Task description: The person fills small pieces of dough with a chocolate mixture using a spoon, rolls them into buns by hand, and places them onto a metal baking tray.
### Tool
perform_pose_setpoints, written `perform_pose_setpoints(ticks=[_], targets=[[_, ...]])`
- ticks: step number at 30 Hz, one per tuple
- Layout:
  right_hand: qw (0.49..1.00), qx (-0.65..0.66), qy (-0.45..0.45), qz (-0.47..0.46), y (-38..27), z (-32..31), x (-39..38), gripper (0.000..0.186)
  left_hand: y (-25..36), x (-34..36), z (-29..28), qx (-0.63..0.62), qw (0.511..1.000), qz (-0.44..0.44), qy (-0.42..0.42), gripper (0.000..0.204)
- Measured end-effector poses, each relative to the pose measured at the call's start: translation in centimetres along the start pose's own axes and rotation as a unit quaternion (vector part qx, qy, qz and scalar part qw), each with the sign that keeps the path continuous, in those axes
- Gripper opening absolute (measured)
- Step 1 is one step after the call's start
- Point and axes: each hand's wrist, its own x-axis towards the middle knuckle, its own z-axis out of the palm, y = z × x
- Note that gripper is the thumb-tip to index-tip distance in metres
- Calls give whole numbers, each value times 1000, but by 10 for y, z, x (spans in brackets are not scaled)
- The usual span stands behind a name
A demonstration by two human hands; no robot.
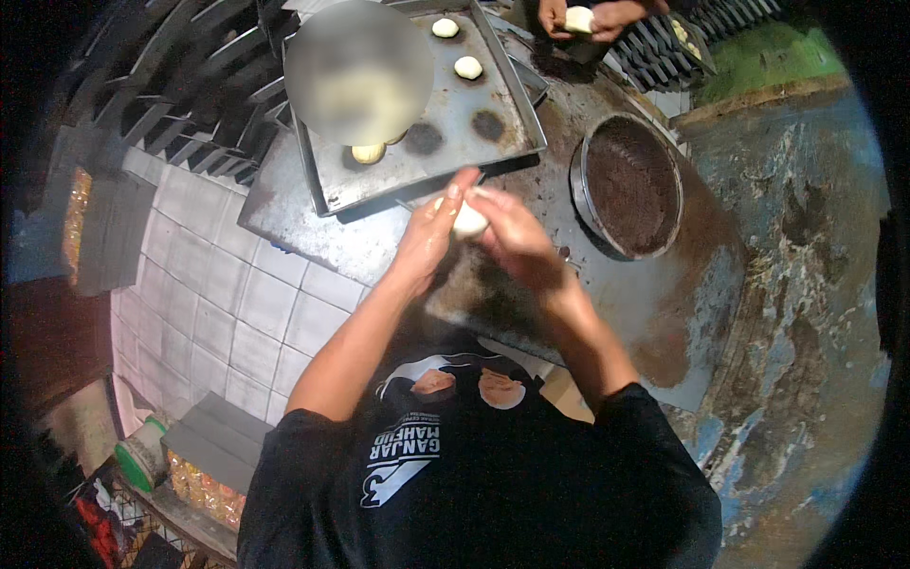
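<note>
left hand (426, 237) and right hand (518, 233), partly curled, clasp a pale dough ball (469, 224).

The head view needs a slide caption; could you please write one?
Left hand and right hand hold pale dough near a metal tray and a round pan of dark crumbs.

Open surface (654, 299) at 9 and 4 o'clock; tray (464, 104) and bowl (585, 204) stand in the way.
Seen from the left hand (428, 232) and right hand (512, 228), with 12 straight ahead, the tray's raised wall bars a low pass from 10 to 1 o'clock. Inside it, dough balls (468, 67) sit at 12 and 10, with bare metal at 1; blur hides the part at 11. The bowl blocks 3. A strip between tray and bowl lies open at 2, but a co-worker's hands (616, 16) occupy 1, farther off.
</note>
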Motion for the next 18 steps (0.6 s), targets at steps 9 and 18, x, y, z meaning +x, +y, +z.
perform_pose_setpoints(ticks=[9, 18], targets=[[542, -825, 145, -68, -32, -82, 198, 63, 28, 39, -102, 63, 993, 12, 96, 40], [502, -827, 220, -128, -7, -98, 253, 74, 40, 20, -153, 241, 960, 16, 143, 33]])
